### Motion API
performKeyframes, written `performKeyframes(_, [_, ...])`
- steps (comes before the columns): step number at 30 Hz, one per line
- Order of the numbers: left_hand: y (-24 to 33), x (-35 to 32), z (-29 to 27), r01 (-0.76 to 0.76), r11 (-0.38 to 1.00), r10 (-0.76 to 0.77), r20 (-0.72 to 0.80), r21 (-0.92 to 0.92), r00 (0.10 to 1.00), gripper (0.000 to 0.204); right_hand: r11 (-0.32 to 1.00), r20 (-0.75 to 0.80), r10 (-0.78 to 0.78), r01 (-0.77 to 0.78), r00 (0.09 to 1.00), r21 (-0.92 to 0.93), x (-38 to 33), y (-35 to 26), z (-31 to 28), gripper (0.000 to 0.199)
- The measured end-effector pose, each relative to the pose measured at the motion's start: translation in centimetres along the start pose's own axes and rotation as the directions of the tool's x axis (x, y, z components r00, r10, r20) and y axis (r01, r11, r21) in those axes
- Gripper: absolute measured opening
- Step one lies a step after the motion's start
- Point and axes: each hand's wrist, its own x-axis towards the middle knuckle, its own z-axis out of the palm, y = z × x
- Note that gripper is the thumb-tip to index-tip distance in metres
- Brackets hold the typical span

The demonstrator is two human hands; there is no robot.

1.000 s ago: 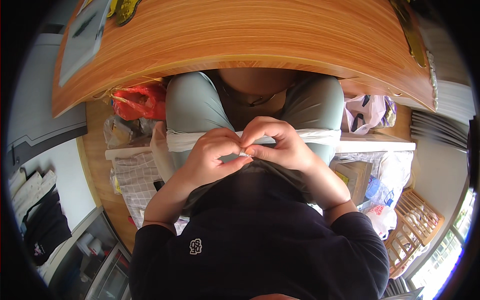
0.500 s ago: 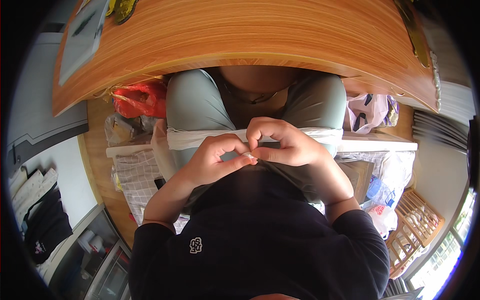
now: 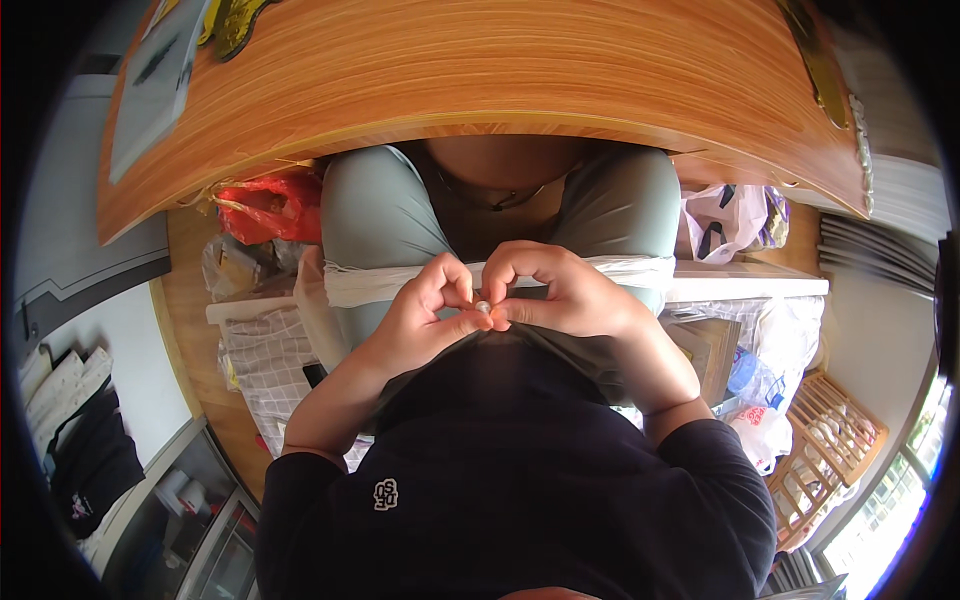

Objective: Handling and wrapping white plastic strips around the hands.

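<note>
A small round whitish thing [image 3: 483, 307], too small to name, sits between my fingertips above my lap. My left hand [image 3: 436, 312] pinches it from one side with thumb and forefinger. From the other side, the bent forefinger and thumb of my right hand [image 3: 560, 290] close on it, so the two hands nearly touch. Across my thighs under both hands runs a crumpled white strip of material [image 3: 380, 286].
The wooden desk [image 3: 480, 85] spans the far side, with a flat sheet [image 3: 155, 100] and a gold-coloured object [image 3: 238, 25] at its left. Bags lie below: a red one [image 3: 270, 208] left, a pale one [image 3: 725, 222] right. At lower right stands a wooden rack [image 3: 825, 440].
The fingers have shifted slightly, and more of the small whitish thing shows between them. Both hands keep their pinch. The whole view has moved a little.
</note>
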Motion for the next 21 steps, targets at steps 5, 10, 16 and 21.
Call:
performKeyframes(5, [0.2, 0.4, 0.5, -0.011, 0.998, 0.006, -0.078, -0.057, 0.997, 0.028, 0.995, -0.115, 0.043, -0.033, 0.992, 0.089, -0.7, 0.1, 0.0, 0.015])
performKeyframes(10, [-0.7, 1.2, 0.7, -0.074, 0.997, 0.070, -0.148, -0.022, 0.987, 0.024, 0.997, -0.210, 0.035, -0.021, 0.977, 0.068, -1.2, -0.6, 0.0, 0.026])
performKeyframes(16, [-1.1, 0.8, 0.6, -0.051, 0.991, 0.075, -0.198, 0.122, 0.977, 0.022, 0.996, -0.232, 0.019, -0.038, 0.973, -0.078, -1.3, -1.5, -0.1, 0.018])
performKeyframes(21, [-1.0, 1.4, 1.7, 0.102, 0.995, -0.103, -0.344, -0.023, 0.933, 0.016, 0.984, -0.312, -0.020, -0.036, 0.950, -0.174, -2.2, -1.3, -0.6, 0.010])
